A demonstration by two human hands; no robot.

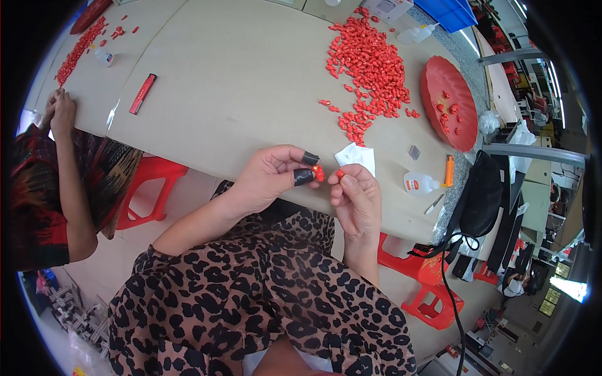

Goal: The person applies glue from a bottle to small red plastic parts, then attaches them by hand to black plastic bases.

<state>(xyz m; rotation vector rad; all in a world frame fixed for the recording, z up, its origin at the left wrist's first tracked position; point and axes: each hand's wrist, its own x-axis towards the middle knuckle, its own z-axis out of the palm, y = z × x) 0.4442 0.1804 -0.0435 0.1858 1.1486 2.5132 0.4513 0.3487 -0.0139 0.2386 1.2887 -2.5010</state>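
My left hand (271,174), with black tape round its thumb and forefinger, pinches a small red piece with a yellowish patch (318,173). Close beside it, my right hand (357,199) holds another small red piece (340,174) between thumb and fingertips. Both hands are just over the table's near edge. A folded white paper (356,156) lies behind my right hand. Beyond that spreads a big heap of glossy red knobbly pieces (370,66), too small to name exactly. A red scalloped tray (446,81) to the right holds several red pieces.
Right of my hands lie a small glue bottle (421,183), an orange lighter (449,169), a grey square (414,151) and tweezers (434,203). A red-and-black stick (143,94) lies left. A co-worker's hands (61,113) are at the far left. Red stools (150,191) stand below the table (238,69).
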